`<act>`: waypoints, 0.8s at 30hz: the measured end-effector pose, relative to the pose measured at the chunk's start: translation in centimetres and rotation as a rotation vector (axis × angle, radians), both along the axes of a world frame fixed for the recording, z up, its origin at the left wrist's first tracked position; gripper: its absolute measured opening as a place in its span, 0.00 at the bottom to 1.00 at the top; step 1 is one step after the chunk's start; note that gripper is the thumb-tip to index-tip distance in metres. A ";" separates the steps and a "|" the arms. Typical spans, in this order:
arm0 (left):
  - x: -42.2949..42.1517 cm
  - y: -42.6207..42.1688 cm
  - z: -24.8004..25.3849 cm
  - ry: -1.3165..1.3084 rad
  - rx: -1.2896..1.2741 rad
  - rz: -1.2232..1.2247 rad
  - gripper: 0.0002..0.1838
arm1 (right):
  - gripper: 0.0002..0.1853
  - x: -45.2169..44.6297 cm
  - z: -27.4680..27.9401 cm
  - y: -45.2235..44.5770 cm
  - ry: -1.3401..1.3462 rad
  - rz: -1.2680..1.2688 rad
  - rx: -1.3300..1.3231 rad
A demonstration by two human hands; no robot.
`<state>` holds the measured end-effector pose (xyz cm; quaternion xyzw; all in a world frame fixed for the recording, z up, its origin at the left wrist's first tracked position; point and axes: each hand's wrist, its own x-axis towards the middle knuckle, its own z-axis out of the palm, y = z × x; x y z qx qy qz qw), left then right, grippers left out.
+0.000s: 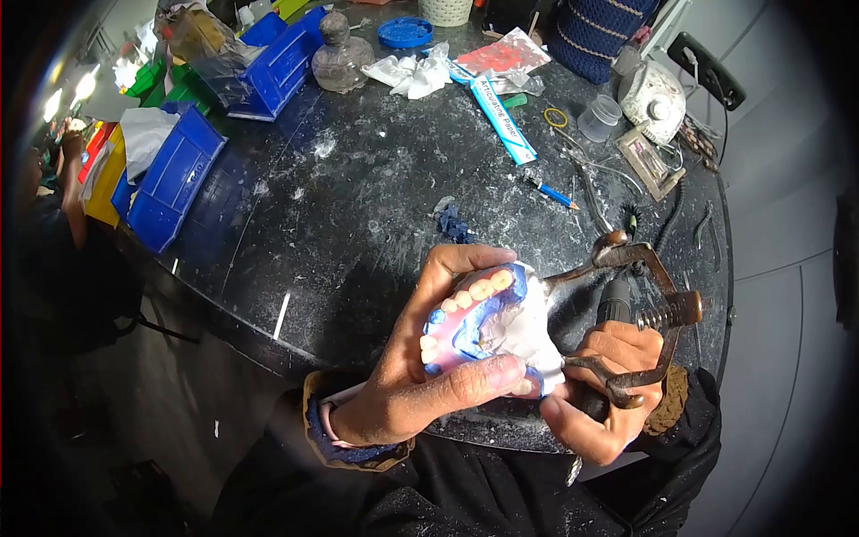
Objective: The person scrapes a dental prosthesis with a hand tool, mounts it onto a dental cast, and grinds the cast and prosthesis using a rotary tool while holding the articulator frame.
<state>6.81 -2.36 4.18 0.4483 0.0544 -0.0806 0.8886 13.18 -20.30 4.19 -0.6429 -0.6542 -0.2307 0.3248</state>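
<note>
My left hand (429, 358) is wrapped round a white plaster dental cast (528, 331), its thumb across the near side. Cream artificial teeth (480, 290) sit in pink and blue wax (474, 336) along the cast's arch. A brown metal articulator (658, 268) with a spring extends from the cast to the right. Beneath its frame, my right hand (608, 385) is closed round a dark cylindrical tool, probably a handpiece (616, 301), whose working tip I cannot make out. The right thumb is close to the cast's near edge.
Blue wax scraps (454, 224) lie beyond the cast on the dusty black table (331, 197). Farther off are a blue pencil (557, 194), an articulating paper packet (501, 121), a clear cup (599, 118) and a glass burner-like bottle (342, 58). Blue bins (174, 183) stand left; another person's arm (72, 183) shows there.
</note>
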 end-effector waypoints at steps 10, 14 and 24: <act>0.0 0.9 -1.9 -0.210 -0.114 -0.059 0.39 | 0.13 -0.2 -0.7 0.3 0.016 -0.177 0.077; -0.1 0.8 -1.1 -0.123 -0.182 -0.082 0.37 | 0.14 0.0 -0.9 0.2 0.020 -0.194 0.080; 0.1 0.4 -2.0 -0.144 -0.001 -0.048 0.40 | 0.13 0.7 -0.5 -0.3 0.023 -0.206 0.042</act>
